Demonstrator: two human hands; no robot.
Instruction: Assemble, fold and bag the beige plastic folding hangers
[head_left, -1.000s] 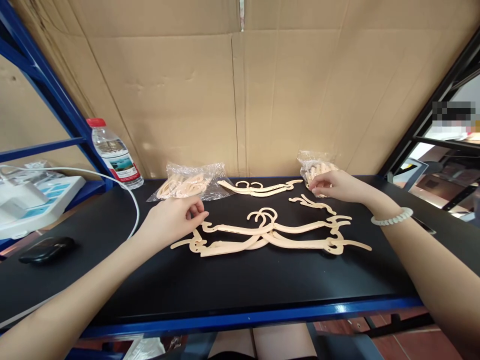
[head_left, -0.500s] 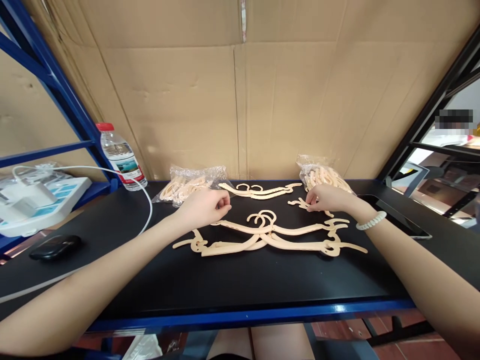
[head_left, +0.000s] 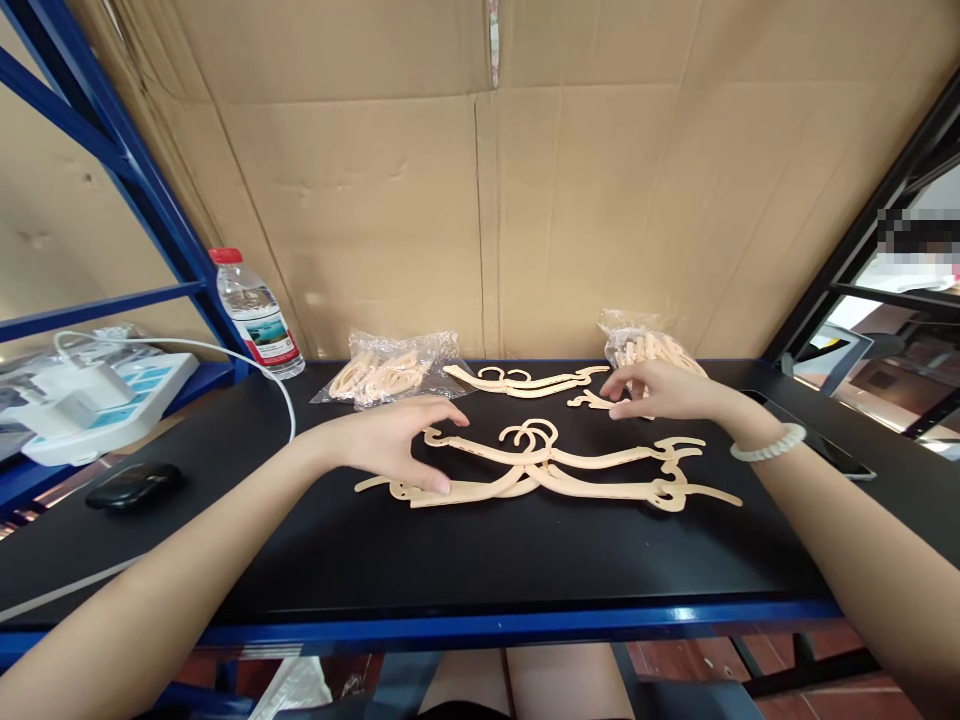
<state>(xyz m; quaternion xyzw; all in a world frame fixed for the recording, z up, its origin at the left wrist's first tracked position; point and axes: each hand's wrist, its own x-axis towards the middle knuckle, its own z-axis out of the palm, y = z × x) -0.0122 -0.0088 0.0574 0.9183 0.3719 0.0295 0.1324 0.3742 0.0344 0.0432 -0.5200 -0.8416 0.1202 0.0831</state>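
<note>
Several beige folding hangers (head_left: 600,490) lie overlapped in the middle of the black tabletop, their hooks bunched at the centre. My left hand (head_left: 386,440) is over their left end, thumb and fingers spread apart, with nothing held. Part of that end is hidden under it. Farther back and to the right, my right hand (head_left: 664,388) has its thumb and fingers apart beside a small beige hanger piece (head_left: 589,400). The fingertips are close to this piece, whose right end is covered. Behind them lies another beige hanger pair (head_left: 525,385) with two hooks.
Clear plastic bags of beige parts stand at the back left (head_left: 382,375) and back right (head_left: 660,348). On the left are a water bottle (head_left: 259,320), a black mouse-like object (head_left: 133,487) and a white power strip (head_left: 112,410) with a cable. A dark tablet (head_left: 832,450) lies beyond my right wrist.
My left hand has come nearer and opened from a closed pose, now over the hangers' left end. My right hand's fingers have spread off the small hanger piece. The view has shifted slightly.
</note>
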